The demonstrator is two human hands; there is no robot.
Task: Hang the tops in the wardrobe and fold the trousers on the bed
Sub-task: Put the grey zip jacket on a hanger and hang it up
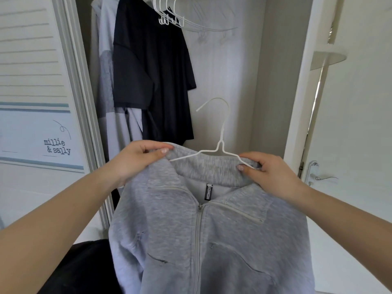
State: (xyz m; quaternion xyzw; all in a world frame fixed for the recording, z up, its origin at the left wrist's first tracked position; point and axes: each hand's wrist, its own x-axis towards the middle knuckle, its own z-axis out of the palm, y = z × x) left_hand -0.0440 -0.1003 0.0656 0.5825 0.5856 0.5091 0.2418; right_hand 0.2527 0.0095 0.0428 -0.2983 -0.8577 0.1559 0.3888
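I hold a grey zip-up sweatshirt point(207, 236) up in front of the open wardrobe point(239, 81). A white wire hanger point(220, 145) sits inside its collar, hook pointing up. My left hand point(137, 160) pinches the collar's left side. My right hand point(269, 172) grips the collar's right side together with the hanger's arm. The zip is closed up to the neck, and the sweatshirt's lower part runs out of the frame.
Inside the wardrobe hang a black T-shirt point(152, 77) and a pale grey garment point(106, 85) at the left, with several empty white hangers point(169, 15) at the top. A white door point(352, 145) with a handle point(314, 172) stands at the right. Something black point(80, 270) lies at lower left.
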